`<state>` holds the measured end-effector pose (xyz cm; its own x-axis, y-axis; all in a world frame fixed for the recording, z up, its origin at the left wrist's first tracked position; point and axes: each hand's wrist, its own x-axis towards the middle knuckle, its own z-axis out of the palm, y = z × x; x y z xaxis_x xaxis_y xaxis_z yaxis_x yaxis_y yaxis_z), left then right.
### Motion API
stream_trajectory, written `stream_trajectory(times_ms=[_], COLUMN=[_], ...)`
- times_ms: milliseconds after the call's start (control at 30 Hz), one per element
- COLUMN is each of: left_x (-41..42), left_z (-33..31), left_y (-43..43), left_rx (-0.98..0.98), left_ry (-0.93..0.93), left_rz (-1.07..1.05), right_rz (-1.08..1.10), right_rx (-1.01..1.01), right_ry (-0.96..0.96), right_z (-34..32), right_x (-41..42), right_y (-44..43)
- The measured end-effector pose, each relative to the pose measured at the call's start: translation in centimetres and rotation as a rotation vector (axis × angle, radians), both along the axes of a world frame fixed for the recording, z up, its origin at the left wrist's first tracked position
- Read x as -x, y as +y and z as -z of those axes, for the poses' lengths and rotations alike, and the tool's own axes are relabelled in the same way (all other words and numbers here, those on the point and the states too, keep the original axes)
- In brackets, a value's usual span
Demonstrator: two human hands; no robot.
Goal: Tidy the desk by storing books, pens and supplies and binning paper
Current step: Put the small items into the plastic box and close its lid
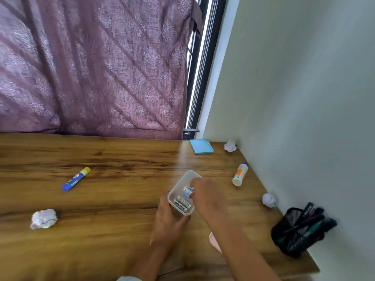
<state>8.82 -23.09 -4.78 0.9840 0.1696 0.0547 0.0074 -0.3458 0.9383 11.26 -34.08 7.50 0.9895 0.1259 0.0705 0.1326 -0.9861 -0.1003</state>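
A small translucent white plastic box (183,194), rectangular with rounded corners, is being held just above the wooden tabletop (113,199) near its middle, clamped at its near end by the left hand (168,224). A white cylindrical item with printed lettering (182,205) is lying inside it. A small round white-and-blue object (188,191) is being pinched over the box by the fingers of the right hand (207,196); what it is cannot be told.

Three crumpled paper balls are lying about: one at the left (43,219), one by the wall (269,200), one in the far corner (230,146). One blue and yellow glue stick (76,179), one white glue bottle with an orange label (240,174) and one blue sticky-note pad (202,146) are lying apart. One black mesh pen holder (294,234) is standing against the wall, filled with dark pens.
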Motion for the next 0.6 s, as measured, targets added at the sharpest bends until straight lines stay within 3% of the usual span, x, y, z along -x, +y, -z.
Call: stream_trajectory(times_ms=[333, 600], left_x=[7.3, 10.0], left_z=[-0.3, -0.1], left_y=[4.6, 7.3], left_rx=[0.031, -0.022], left_ry=[-0.037, 0.013], left_rz=[0.017, 0.095], right_rz=[-0.094, -0.06], right_rx=[0.166, 0.129], right_ry=[0.133, 0.189], right_z=[1.0, 2.1], right_x=[6.2, 8.5], right_y=[6.8, 8.6])
